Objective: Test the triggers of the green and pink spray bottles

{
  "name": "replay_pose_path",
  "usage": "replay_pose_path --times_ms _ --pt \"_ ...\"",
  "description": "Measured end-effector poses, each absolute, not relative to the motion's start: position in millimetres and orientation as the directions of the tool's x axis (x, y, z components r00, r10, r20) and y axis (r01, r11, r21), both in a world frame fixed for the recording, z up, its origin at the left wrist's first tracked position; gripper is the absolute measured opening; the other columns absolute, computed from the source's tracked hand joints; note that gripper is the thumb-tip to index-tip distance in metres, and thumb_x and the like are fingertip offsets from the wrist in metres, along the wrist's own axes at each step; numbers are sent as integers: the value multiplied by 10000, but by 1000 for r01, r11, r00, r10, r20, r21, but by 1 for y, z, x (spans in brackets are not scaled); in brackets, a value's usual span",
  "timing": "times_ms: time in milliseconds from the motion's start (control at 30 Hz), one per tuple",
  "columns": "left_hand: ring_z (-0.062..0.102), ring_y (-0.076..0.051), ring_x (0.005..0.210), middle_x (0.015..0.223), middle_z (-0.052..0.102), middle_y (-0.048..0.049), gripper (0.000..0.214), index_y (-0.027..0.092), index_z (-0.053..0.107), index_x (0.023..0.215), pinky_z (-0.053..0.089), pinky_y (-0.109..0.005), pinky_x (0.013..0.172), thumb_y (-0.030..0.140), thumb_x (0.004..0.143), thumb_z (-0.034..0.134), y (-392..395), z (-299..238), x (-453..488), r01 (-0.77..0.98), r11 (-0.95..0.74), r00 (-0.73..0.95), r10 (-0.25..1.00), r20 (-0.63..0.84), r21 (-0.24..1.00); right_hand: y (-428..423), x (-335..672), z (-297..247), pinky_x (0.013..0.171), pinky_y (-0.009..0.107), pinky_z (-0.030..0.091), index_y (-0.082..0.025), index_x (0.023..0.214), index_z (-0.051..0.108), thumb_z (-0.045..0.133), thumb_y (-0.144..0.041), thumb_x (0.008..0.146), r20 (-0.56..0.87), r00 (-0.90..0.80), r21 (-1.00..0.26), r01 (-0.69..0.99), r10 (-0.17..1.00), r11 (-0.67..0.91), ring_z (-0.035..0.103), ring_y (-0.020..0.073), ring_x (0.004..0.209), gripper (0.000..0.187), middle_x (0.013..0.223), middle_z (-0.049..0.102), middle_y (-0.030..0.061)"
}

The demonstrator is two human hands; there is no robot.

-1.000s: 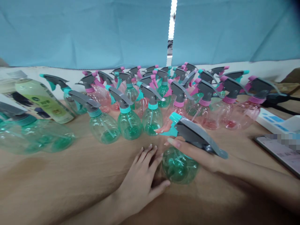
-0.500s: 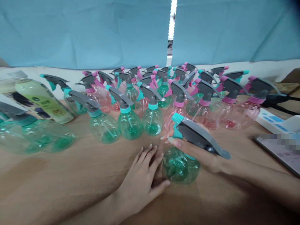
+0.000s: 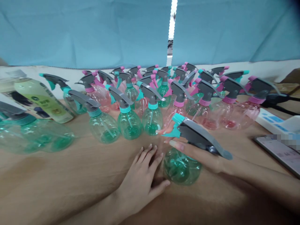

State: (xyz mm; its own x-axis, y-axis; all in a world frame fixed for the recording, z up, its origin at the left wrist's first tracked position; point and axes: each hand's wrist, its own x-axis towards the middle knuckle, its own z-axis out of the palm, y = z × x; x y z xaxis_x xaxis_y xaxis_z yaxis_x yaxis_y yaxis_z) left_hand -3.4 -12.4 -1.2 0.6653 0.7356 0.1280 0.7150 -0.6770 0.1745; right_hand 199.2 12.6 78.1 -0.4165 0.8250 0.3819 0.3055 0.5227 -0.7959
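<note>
My right hand (image 3: pixel 206 155) is wrapped around the neck of a green spray bottle (image 3: pixel 181 170), just under its grey spray head with a teal nozzle and trigger. The thumb lies along the near side, and fingertips show beyond the teal trigger; the rest of those fingers are hidden. The bottle stands close to the table's near side, its nozzle pointing left. Flat on the wooden table, my left hand (image 3: pixel 142 178) has its fingers apart and holds nothing, just left of that bottle.
Several green spray bottles (image 3: pixel 130 125) and pink spray bottles (image 3: pixel 231 114) stand in rows behind. At far left are more green bottles (image 3: pixel 47 137) and a pale green bottle (image 3: pixel 42 97). A phone (image 3: pixel 276 151) and a white power strip (image 3: pixel 276 123) lie right. A blue curtain (image 3: pixel 93 34) hangs behind.
The held bottle has shifted slightly right. Its teal trigger now sticks out farther left, and my right fingertips have moved left with it. My left hand stays put.
</note>
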Motion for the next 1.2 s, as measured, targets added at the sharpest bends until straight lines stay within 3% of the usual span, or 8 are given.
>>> replay_pose_path --times_ms 533,700,933,1067,1200 --pt "350 -348 1316 1433 402 -178 590 127 450 1348 299 -557 1052 479 890 568 -13 -1 -4 710 -682 669 731 137 175 9 199 83 723 259 594 -260 811 700 539 -312 830 330 -417 -849 261 847 459 686 143 701 170 764 716 9" --pt "341 -352 1323 1434 399 -183 595 120 454 1345 296 -553 1056 482 888 571 -14 -1 -5 715 -679 668 733 124 166 12 199 81 733 251 588 -257 818 697 548 -314 826 343 -427 -850 239 837 470 682 137 704 160 816 722 17" --pt "348 -352 1318 1432 406 -181 602 115 450 1353 303 -557 1051 482 891 567 -14 -1 -4 712 -684 670 729 138 159 12 199 79 666 258 581 -254 868 690 534 -314 833 340 -426 -845 252 838 472 637 131 628 171 711 650 4" --pt "354 -357 1313 1428 409 -181 601 116 453 1351 310 -560 1044 488 892 562 -13 -1 -4 713 -682 667 732 139 165 10 199 80 724 258 571 -261 840 693 526 -317 852 330 -445 -854 235 832 464 657 139 714 176 733 671 4" --pt "354 -352 1313 1430 406 -176 598 126 451 1352 312 -551 1047 481 886 570 -13 -1 -5 716 -678 663 735 142 164 10 200 81 789 281 560 -280 988 672 520 -309 869 320 -459 -844 259 829 469 653 131 741 195 886 699 9"
